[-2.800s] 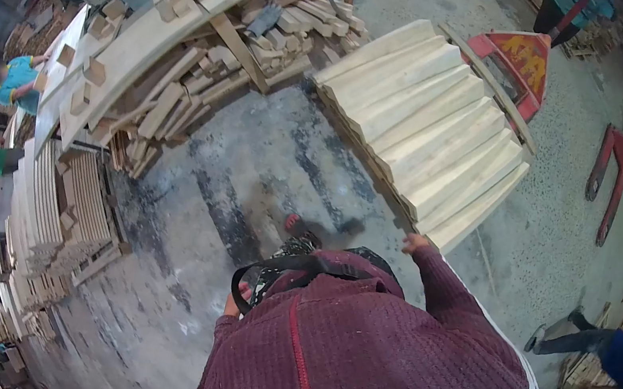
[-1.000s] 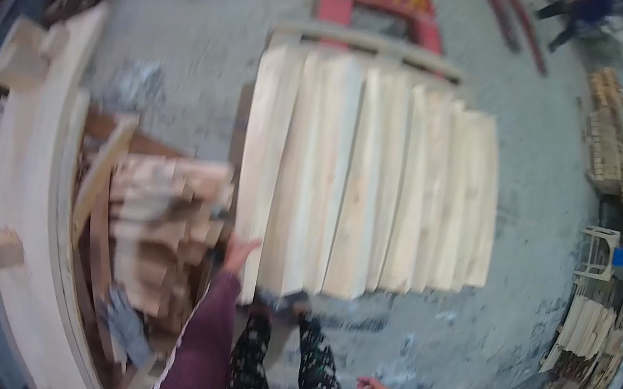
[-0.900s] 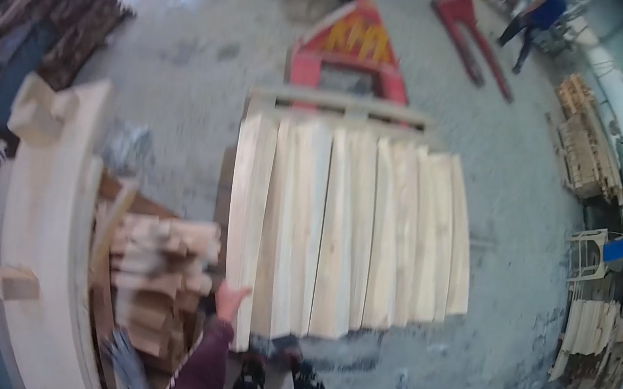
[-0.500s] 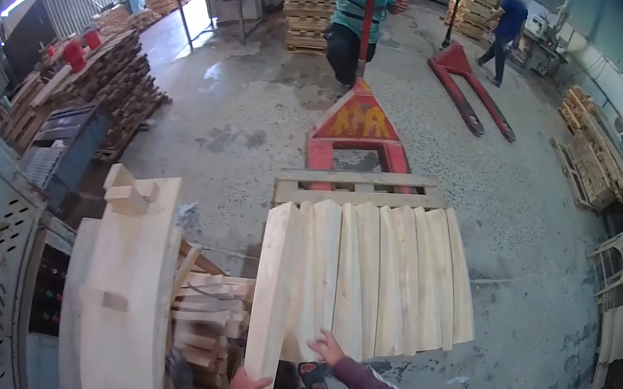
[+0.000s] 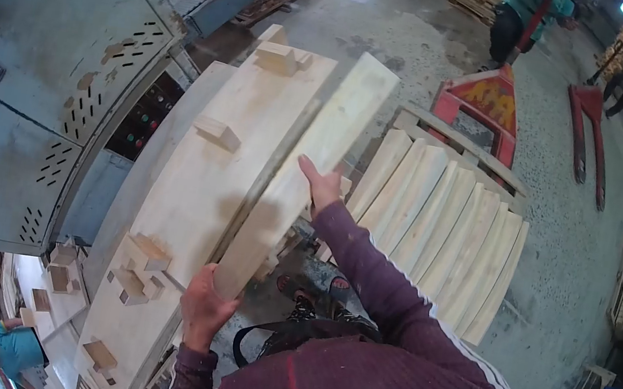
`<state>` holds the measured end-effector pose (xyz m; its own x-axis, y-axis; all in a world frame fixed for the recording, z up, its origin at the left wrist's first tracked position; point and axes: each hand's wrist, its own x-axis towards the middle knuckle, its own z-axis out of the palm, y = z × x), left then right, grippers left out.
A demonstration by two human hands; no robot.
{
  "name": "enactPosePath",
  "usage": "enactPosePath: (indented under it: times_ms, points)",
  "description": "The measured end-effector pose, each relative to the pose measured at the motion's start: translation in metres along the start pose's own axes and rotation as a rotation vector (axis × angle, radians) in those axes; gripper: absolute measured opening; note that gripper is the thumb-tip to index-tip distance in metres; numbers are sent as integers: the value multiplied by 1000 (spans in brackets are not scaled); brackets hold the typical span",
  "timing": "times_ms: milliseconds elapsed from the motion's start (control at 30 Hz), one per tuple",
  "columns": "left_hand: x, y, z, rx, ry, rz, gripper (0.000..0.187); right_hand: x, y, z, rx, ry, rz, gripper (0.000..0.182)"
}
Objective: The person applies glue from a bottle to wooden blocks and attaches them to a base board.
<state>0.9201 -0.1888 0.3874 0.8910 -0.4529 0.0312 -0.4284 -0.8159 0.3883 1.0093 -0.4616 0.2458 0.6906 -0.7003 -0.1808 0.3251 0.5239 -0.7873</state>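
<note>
Both of my hands hold a long pale wooden plank [image 5: 349, 107], tilted along the right edge of a wide wooden board [image 5: 197, 177]. My left hand [image 5: 206, 308] is closed round the plank's near end. Partway up its right side, my right hand [image 5: 321, 185] grips it with the thumb on top. Small wooden blocks [image 5: 217, 133] are fixed on the wide board. To the right, a row of similar curved planks [image 5: 440, 222] lies side by side on a wooden pallet [image 5: 419, 120].
A red pallet jack [image 5: 480, 99] stands at the pallet, with a person [image 5: 514, 23] at its handle. A second pallet jack [image 5: 588, 131] is farther right. On the left is a grey machine cabinet [image 5: 39, 73] with a button panel [image 5: 148, 115]. Another person [image 5: 15, 347] is at lower left.
My view has turned left. The plank has come off the left end of the row and over to the wide board; my right hand now grips it too.
</note>
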Motion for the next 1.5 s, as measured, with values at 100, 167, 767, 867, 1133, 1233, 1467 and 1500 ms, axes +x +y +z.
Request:
enactPosePath:
  times_ms: [100, 167, 767, 867, 1133, 1233, 1467, 1500]
  points:
    - [17, -28, 1, -5, 15, -77, 53, 25, 20, 46, -102, -39, -89, 73]
    - [36, -45, 1, 26, 7, -154, 55, 57, 58, 60, -285, -68, 33, 110]
    - [110, -137, 8, -51, -65, -228, 58, 86, 82, 152, -754, -22, 300, 125]
    - [102, -145, 8, -55, -38, -196, 57, 80, 87, 152, -767, -47, 295, 125]
    - [102, -161, 7, -86, -29, -219, 57, 78, 103, 166, -759, -39, 292, 126]
    - [113, -168, 14, -45, -17, -188, 58, 87, 105, 167, -748, -29, 292, 126]
    - [125, -184, 13, 126, 89, -8, 62, 94, 117, 172, -708, -24, 307, 128]
    - [126, -183, 9, 130, 105, -28, 62, 95, 116, 175, -711, -51, 307, 128]
